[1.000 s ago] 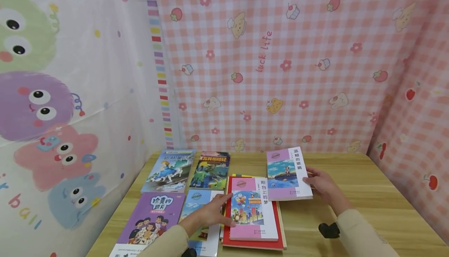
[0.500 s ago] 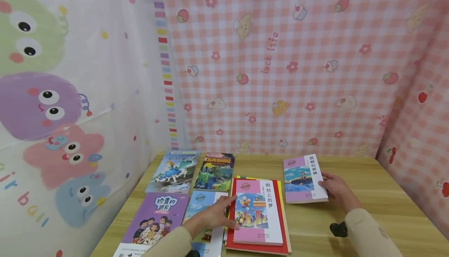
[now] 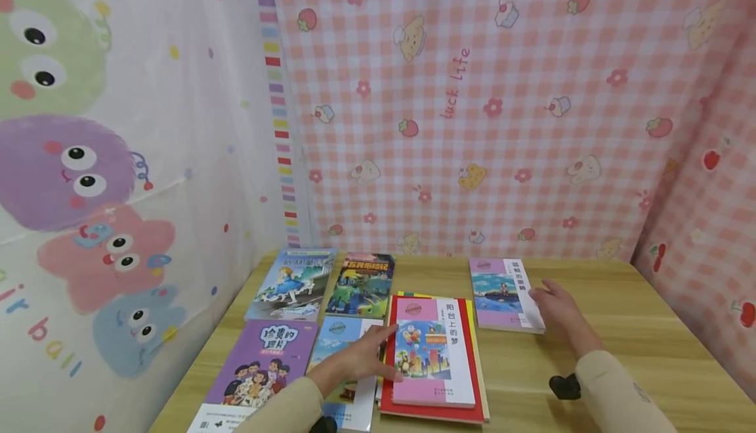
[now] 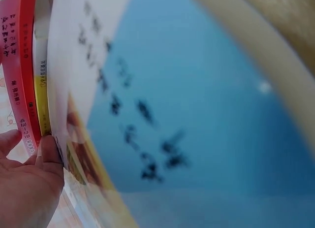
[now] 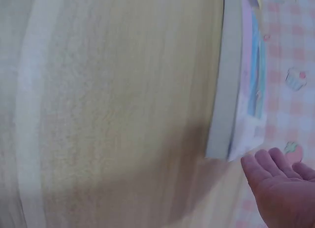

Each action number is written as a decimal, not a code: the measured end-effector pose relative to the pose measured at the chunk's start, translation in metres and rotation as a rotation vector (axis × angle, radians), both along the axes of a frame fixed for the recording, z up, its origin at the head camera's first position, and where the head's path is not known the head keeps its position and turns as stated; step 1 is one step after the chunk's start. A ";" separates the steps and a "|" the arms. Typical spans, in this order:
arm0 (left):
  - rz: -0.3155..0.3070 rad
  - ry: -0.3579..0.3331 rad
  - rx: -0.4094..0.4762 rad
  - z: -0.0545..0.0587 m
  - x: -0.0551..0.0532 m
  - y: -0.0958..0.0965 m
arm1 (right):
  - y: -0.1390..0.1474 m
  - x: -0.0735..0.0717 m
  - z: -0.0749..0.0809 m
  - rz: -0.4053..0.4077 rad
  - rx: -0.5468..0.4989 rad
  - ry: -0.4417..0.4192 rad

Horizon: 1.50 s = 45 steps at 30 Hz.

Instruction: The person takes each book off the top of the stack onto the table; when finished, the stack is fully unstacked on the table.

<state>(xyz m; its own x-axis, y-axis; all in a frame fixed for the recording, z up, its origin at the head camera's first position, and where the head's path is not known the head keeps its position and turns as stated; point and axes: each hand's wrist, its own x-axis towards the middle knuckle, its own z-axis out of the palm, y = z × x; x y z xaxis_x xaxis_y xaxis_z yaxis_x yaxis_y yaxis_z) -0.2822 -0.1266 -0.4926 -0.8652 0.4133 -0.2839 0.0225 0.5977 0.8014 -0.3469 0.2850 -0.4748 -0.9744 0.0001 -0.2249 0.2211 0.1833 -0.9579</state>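
Observation:
My left hand [image 3: 359,357] rests against the left edge of a stack of books, its index finger and thumb at the side of the top one, a pink-and-white paperback [image 3: 434,361]. Beneath it lies a larger red book [image 3: 386,400], with a yellow-edged one showing under that. In the left wrist view, fingertips [image 4: 49,146] touch the spines. My right hand [image 3: 561,311], fingers extended, is beside the right edge of another pink-and-white paperback with a sea picture [image 3: 499,295], lying on the table. In the right wrist view its fingertips [image 5: 266,161] are right by that book's corner.
Left of the stack several books lie in two rows: a blue one with a girl [image 3: 292,285], a dinosaur one [image 3: 360,285], a purple one [image 3: 268,357] and a light blue one [image 3: 345,413], partly under my left arm. Patterned curtains [image 3: 472,92] enclose the wooden table [image 3: 638,367].
My right hand carried the sea-picture paperback rightward, away from the stack, and its grip has loosened with the book now flat. The left hand stays at the stack; the head view shifted slightly.

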 end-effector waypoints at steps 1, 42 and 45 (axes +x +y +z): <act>0.000 0.001 0.000 0.000 0.000 0.000 | -0.003 0.001 0.002 0.007 -0.034 0.017; -0.075 0.130 -0.196 -0.002 -0.006 0.008 | -0.113 0.077 -0.032 0.074 0.165 0.134; -0.090 0.101 -0.195 -0.006 -0.008 0.004 | -0.113 0.081 -0.030 0.074 0.185 0.144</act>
<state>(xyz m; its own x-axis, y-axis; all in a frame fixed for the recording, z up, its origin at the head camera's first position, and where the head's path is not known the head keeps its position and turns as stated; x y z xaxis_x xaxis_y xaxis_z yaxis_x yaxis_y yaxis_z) -0.2902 -0.1229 -0.4982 -0.8553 0.4363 -0.2796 0.1574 0.7328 0.6620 -0.2664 0.1722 -0.5048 -0.9952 -0.0443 -0.0868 0.0644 0.3696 -0.9270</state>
